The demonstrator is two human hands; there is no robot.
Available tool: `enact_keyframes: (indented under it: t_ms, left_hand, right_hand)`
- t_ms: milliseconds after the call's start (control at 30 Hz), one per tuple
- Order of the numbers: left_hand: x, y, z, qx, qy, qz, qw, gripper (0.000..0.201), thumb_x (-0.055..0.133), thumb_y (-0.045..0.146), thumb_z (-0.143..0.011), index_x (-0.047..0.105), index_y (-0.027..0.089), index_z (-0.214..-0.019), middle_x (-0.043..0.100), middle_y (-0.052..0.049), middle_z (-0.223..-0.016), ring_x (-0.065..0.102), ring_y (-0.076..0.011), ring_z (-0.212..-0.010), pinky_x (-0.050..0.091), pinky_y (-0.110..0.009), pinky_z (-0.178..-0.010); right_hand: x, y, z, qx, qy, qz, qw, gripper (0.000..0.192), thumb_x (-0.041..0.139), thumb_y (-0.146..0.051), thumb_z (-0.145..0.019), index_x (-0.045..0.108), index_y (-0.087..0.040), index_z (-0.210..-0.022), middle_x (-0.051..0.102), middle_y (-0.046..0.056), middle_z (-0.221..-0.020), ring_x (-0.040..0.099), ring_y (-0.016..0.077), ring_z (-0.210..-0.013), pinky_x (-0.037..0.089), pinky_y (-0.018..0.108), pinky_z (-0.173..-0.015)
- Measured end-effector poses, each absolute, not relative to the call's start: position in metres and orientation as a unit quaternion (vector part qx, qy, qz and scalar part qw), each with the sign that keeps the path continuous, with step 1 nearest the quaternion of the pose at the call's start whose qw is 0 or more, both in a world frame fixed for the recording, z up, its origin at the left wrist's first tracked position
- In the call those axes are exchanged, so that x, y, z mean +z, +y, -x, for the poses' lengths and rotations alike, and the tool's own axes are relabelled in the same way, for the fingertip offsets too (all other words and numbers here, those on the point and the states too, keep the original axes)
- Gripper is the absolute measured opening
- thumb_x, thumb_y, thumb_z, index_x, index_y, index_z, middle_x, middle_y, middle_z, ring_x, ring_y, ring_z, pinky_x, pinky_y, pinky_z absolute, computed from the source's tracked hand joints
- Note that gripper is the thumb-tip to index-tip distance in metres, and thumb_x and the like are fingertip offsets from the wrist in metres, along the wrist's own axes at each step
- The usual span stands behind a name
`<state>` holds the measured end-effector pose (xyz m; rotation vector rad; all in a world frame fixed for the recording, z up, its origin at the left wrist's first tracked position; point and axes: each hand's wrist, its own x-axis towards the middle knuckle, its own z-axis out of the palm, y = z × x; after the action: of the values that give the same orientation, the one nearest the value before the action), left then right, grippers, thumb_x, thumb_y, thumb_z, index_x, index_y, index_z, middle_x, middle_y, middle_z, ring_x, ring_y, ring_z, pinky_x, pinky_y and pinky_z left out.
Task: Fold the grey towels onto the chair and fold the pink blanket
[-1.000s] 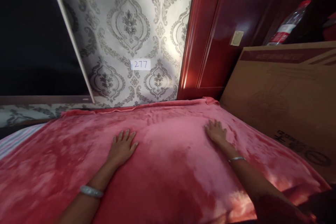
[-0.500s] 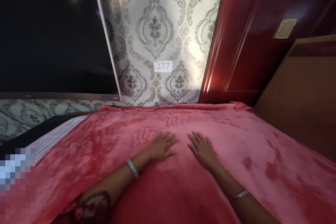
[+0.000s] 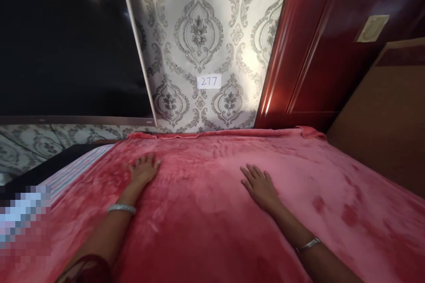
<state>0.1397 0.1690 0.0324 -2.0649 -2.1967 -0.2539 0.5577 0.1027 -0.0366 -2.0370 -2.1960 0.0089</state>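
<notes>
Two bare hands flat on a spread red blanket

Far left, upper: dark screen point(image 3: 73, 48), thin pale frame, set against the wall above the bedding's level. Below it, left edge: striped cloth point(image 3: 83, 166) showing past the blanket's side, so the blanket probably lies over it. Lower-left corner is pixelated; cannot tell what is there.

Left of centre: left hand point(image 3: 144, 171), palm down on the blanket point(image 3: 206, 216), fingers spread apart, gripping nothing. Pale bangle point(image 3: 121, 208) at the wrist. Spread fingers likely put the pressure over a wide patch, as suits soft pile.

Centre: blanket fills the lower frame, plush, in light and dark patches; probably the nap lying different ways. Its far edge runs along the foot of the wall, slightly rumpled, with a small fold at the right end. What carries it is covered; cannot tell. Above, paper label point(image 3: 209, 81) reading 277 on the patterned wallpaper point(image 3: 198, 31), presumably placed there to be read from the front.

Right of centre: right hand point(image 3: 260, 185), well apart from the left, also palm down on the blanket, fingers a little parted, nothing held. Thin bracelet point(image 3: 308, 245) on that wrist. Wide stance of the hands probably spreads the reach.

Right: red wood panel point(image 3: 305, 53), then pale wall plate point(image 3: 373, 28) upper right; cardboard box point(image 3: 385, 119) standing at the blanket's far right.
</notes>
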Motion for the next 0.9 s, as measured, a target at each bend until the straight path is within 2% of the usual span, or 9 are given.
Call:
enact_keyframes:
  t_ms: [67, 133, 267, 400, 500, 633, 700, 733, 900]
  left_hand:
    - [0.024, 0.177, -0.173, -0.063, -0.717, 0.694, 0.014, 0.063, 0.034, 0.048, -0.103, 0.041, 0.016, -0.156, 0.035, -0.022, -0.163, 0.032, -0.039, -0.151, 0.029, -0.067, -0.117]
    - [0.014, 0.179, -0.207, -0.049, -0.677, 0.734, -0.009, 0.066, 0.032, 0.049, -0.102, 0.037, 0.017, -0.159, 0.029, -0.019, -0.166, 0.026, -0.0382, -0.154, 0.025, -0.067, -0.119]
    - [0.0, 0.17, -0.244, -0.044, -0.611, 0.79, 0.014, 0.064, 0.031, 0.047, -0.102, 0.041, 0.016, -0.157, 0.03, -0.017, -0.166, 0.025, -0.0373, -0.154, 0.021, -0.063, -0.122]
    - [-0.004, 0.165, -0.243, -0.046, -0.603, 0.797, 0.009, 0.063, 0.033, 0.047, -0.103, 0.039, 0.016, -0.158, 0.031, -0.015, -0.166, 0.024, -0.0341, -0.155, 0.02, -0.059, -0.124]
    - [-0.004, 0.169, -0.24, -0.045, -0.602, 0.797, 0.022, 0.062, 0.035, 0.045, -0.103, 0.041, 0.018, -0.157, 0.032, -0.014, -0.166, 0.025, -0.0338, -0.155, 0.021, -0.059, -0.124]
    - [-0.005, 0.172, -0.241, -0.037, -0.601, 0.798, 0.02, 0.062, 0.033, 0.046, -0.103, 0.04, 0.018, -0.158, 0.03, -0.013, -0.167, 0.025, -0.0342, -0.155, 0.02, -0.059, -0.124]
    - [-0.006, 0.173, -0.242, -0.037, -0.601, 0.798, 0.018, 0.062, 0.033, 0.046, -0.102, 0.04, 0.019, -0.158, 0.03, -0.013, -0.167, 0.025, -0.0341, -0.155, 0.02, -0.059, -0.124]
    - [-0.006, 0.173, -0.241, -0.037, -0.601, 0.798, 0.019, 0.062, 0.033, 0.046, -0.102, 0.041, 0.019, -0.158, 0.03, -0.013, -0.167, 0.025, -0.0341, -0.155, 0.02, -0.06, -0.124]
    - [-0.007, 0.174, -0.241, -0.044, -0.601, 0.798, 0.021, 0.061, 0.033, 0.045, -0.102, 0.042, 0.019, -0.157, 0.031, -0.013, -0.166, 0.025, -0.0345, -0.155, 0.02, -0.06, -0.124]
  right_hand:
    - [-0.03, 0.103, -0.557, 0.018, -0.728, 0.682, 0.061, 0.056, 0.032, -0.042, -0.106, 0.036, -0.027, -0.16, 0.025, 0.007, -0.168, 0.022, 0.029, -0.155, 0.019, 0.058, -0.123]
    - [-0.021, 0.103, -0.552, 0.041, -0.718, 0.694, 0.046, 0.057, 0.032, -0.041, -0.106, 0.036, -0.025, -0.16, 0.024, 0.009, -0.168, 0.022, 0.0301, -0.155, 0.02, 0.059, -0.122]
    - [-0.004, 0.108, -0.517, 0.074, -0.751, 0.652, 0.072, 0.059, 0.033, -0.039, -0.105, 0.035, -0.021, -0.161, 0.024, 0.013, -0.167, 0.021, 0.0303, -0.155, 0.017, 0.06, -0.123]
    - [-0.003, 0.127, -0.466, 0.114, -0.839, 0.525, 0.085, 0.059, 0.034, -0.039, -0.105, 0.029, -0.026, -0.163, 0.019, 0.007, -0.17, 0.016, 0.026, -0.157, 0.014, 0.057, -0.125]
    - [-0.004, 0.155, -0.465, 0.112, -0.868, 0.479, 0.069, 0.059, 0.036, -0.047, -0.105, 0.03, -0.031, -0.162, 0.021, 0.003, -0.17, 0.016, 0.0249, -0.157, 0.012, 0.055, -0.125]
    - [-0.001, 0.182, -0.549, 0.067, -0.73, 0.679, 0.039, 0.059, 0.034, -0.05, -0.105, 0.032, -0.032, -0.161, 0.02, 0.002, -0.17, 0.014, 0.0238, -0.157, 0.015, 0.053, -0.125]
    - [-0.004, 0.179, -0.61, 0.053, -0.646, 0.761, 0.035, 0.06, 0.026, -0.042, -0.106, 0.028, -0.024, -0.163, 0.017, 0.012, -0.17, 0.014, 0.0323, -0.157, 0.017, 0.064, -0.12]
    - [-0.008, 0.173, -0.638, 0.045, -0.588, 0.807, 0.032, 0.059, 0.024, -0.042, -0.106, 0.029, -0.026, -0.162, 0.018, 0.009, -0.17, 0.017, 0.031, -0.156, 0.018, 0.062, -0.12]
    - [-0.029, 0.142, -0.711, 0.006, -0.479, 0.876, 0.053, 0.062, 0.022, -0.049, -0.106, 0.034, -0.025, -0.161, 0.022, 0.009, -0.17, 0.021, 0.0303, -0.155, 0.024, 0.058, -0.12]
